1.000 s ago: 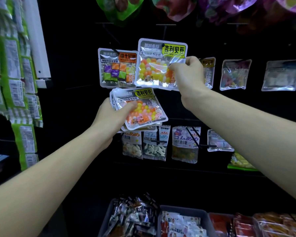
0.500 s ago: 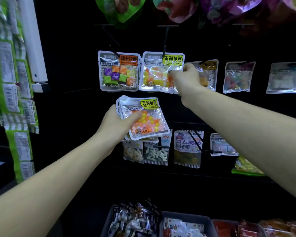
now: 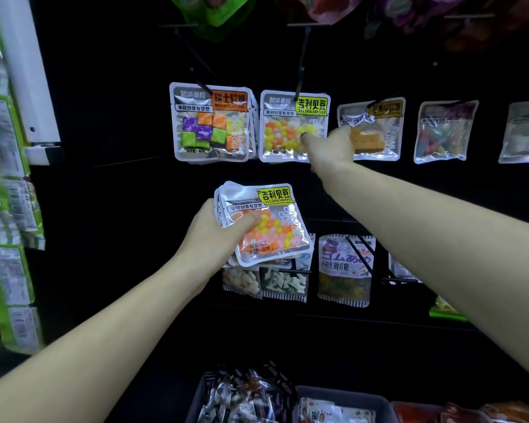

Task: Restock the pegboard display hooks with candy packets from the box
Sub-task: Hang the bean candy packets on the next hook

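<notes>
A jelly bean packet (image 3: 283,129) with a yellow label hangs on a black pegboard hook (image 3: 301,67) in the middle row. My right hand (image 3: 333,146) pinches its lower right edge, thumb lying on the front. Lower down, my left hand (image 3: 211,236) grips a small stack of the same jelly bean packets (image 3: 269,227), thumb across the top one. The box (image 3: 342,395) of candy packets sits at the bottom edge, only partly in view.
A packet of coloured cube candy (image 3: 211,123) hangs left of the jelly beans, and an orange candy packet (image 3: 376,129) hangs right, just behind my right hand. Gummy packets (image 3: 344,270) fill the row below. Green packets (image 3: 6,209) and a white post (image 3: 28,71) stand at the left.
The packet in my right hand went from held out in front of the hook to hanging on it, further back. My left hand and its stack dropped lower.
</notes>
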Demonstrator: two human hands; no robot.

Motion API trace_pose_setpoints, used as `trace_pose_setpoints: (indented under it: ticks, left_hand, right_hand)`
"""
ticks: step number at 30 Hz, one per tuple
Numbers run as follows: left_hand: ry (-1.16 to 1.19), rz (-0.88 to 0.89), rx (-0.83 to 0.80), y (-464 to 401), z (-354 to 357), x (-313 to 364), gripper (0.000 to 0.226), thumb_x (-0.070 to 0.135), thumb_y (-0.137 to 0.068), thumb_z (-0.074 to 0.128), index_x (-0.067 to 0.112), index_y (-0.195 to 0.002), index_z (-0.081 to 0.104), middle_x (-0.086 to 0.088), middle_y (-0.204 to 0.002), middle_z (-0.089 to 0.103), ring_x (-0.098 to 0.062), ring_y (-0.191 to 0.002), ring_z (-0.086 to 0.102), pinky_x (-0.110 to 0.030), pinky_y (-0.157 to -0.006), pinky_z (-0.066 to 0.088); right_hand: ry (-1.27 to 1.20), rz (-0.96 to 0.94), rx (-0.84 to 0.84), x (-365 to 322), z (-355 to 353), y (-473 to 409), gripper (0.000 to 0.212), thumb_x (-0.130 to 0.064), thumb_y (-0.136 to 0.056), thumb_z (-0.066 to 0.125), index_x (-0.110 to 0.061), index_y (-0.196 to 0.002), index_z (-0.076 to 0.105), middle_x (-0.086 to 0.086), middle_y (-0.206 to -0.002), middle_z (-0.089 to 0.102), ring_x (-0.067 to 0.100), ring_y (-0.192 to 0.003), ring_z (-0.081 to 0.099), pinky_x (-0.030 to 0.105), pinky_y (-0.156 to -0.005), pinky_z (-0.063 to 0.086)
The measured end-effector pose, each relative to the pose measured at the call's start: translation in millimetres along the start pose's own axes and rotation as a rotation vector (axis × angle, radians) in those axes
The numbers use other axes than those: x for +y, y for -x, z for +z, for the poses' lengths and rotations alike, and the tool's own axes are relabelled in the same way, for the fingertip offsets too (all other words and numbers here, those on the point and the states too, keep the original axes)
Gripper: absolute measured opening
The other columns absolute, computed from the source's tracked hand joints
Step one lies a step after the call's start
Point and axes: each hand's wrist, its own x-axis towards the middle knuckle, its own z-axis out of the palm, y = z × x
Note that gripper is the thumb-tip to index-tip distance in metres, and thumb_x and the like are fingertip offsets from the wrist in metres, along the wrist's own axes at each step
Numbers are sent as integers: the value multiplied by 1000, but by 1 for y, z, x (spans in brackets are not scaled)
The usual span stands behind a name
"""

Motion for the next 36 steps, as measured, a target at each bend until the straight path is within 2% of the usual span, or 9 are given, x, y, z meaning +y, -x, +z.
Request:
trace_pose_setpoints:
  ticks: [3, 10, 15, 18, 22, 28, 30, 33, 36]
  left_hand:
    - [-7, 25, 5, -2, 0, -3, 27, 38, -91, 79, 34, -114, 66, 1, -111, 76, -18, -92, 77, -52, -84, 63]
    - [10, 35, 21, -5, 1, -8, 21, 34, -91, 80, 37, -107, 68, 13, -103, 78, -6, -94, 76, -41, -95, 61]
    - [13, 45, 29, -3, 0, -4, 15, 33, -93, 78, 36, -104, 68, 14, -99, 78, -4, -91, 75, -32, -85, 60]
    - [18, 58, 38, -1, 0, 3, 14, 29, -94, 77, 38, -98, 67, 18, -93, 78, -1, -85, 75, -31, -82, 60]
    - [13, 64, 49, 3, -1, 17, 12, 32, -94, 77, 38, -101, 69, 14, -96, 79, -13, -88, 78, -48, -86, 65]
    - [12, 100, 62, 14, -1, 45, 14, 32, -94, 78, 38, -103, 70, 15, -99, 80, -9, -93, 77, -45, -94, 62]
    - [11, 100, 66, 18, -1, 51, 17, 31, -93, 79, 37, -107, 71, 12, -103, 80, -11, -96, 77, -45, -94, 62]
    - [16, 104, 71, 25, 2, 57, 18, 32, -91, 79, 36, -107, 72, 12, -101, 80, -14, -94, 77, -42, -89, 64]
    - [34, 76, 64, 34, 4, 59, 15, 30, -93, 77, 36, -106, 73, 12, -96, 81, -12, -86, 77, -38, -78, 64]
  right_hand:
    - [12, 7, 2, 3, 2, -2, 75, -38, -89, 75, -7, -143, 34, 14, -145, 49, 35, -123, 58, 49, -103, 52]
    - [112, -41, -6, 3, 1, -11, 60, -36, -96, 70, -7, -140, 43, 14, -141, 52, 33, -124, 56, 41, -95, 49]
    - [171, -56, -34, 4, -5, -11, 61, -37, -101, 64, -9, -150, 39, 13, -148, 51, 32, -129, 55, 35, -85, 40]
    - [210, -56, -50, 3, -13, -10, 63, -42, -100, 62, -9, -149, 40, 13, -142, 55, 33, -125, 56, 36, -86, 43]
    - [191, -18, -78, 1, -24, -2, 68, -45, -97, 65, -6, -147, 40, 13, -131, 56, 33, -118, 57, 40, -88, 47]
    - [114, 1, -124, 1, -49, 42, 67, -49, -98, 61, -11, -147, 34, 14, -146, 49, 34, -129, 53, 38, -92, 44]
    - [29, 20, -205, 6, -59, 65, 53, -56, -98, 55, -16, -130, 42, 10, -131, 57, 29, -117, 59, 41, -98, 50]
    - [12, 93, -470, 12, -74, 96, 77, -73, -84, 61, -12, -129, 49, 13, -119, 65, 21, -102, 66, 49, -96, 57]
    - [33, 99, -627, 19, -86, 113, 64, -63, -79, 78, -9, -110, 61, 9, -112, 68, 20, -103, 65, 45, -87, 62]
